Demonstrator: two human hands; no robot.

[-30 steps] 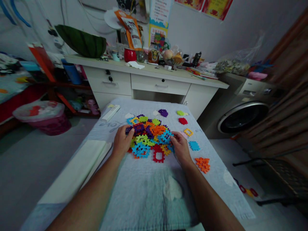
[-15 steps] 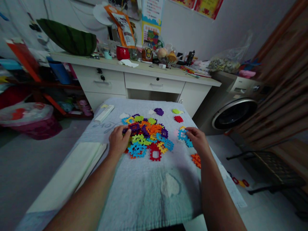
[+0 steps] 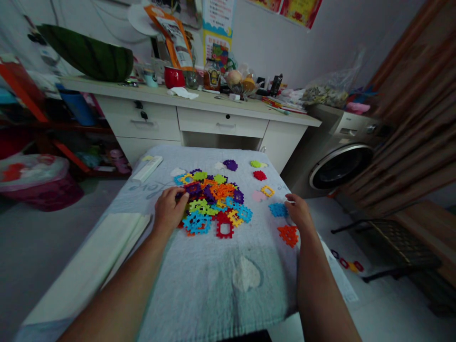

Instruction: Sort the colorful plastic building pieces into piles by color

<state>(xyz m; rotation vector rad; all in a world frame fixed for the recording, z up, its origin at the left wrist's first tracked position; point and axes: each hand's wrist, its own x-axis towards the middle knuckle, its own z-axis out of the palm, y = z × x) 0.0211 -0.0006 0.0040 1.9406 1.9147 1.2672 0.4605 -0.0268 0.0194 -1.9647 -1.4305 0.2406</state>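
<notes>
The right hand (image 3: 298, 210) has let go of the windowed blue piece it was pinching; blue pieces (image 3: 278, 210) now lie together just left of it. Left of that hand, the yellow frame (image 3: 267, 191) and orange pieces (image 3: 288, 235) are more fully uncovered.

- A lived-in room of a home, judging by its household goods.
- A front-loading washing machine (image 3: 341, 166) stands beside a brown curtain (image 3: 402, 118).
- A white drawer cabinet (image 3: 206, 118) carries what looks like a watermelon piece (image 3: 89, 56), a jar (image 3: 213, 78) and an orange pouch (image 3: 175, 39).
- Bright posters (image 3: 301, 10) hang on the wall (image 3: 270, 45).
- Colourful plastic toy pieces (image 3: 223, 191) lie on a table (image 3: 199, 289) covered with a heart-patterned cloth.
- A pink bin (image 3: 42, 195) with a clear liner stands on the floor (image 3: 107, 192).
</notes>
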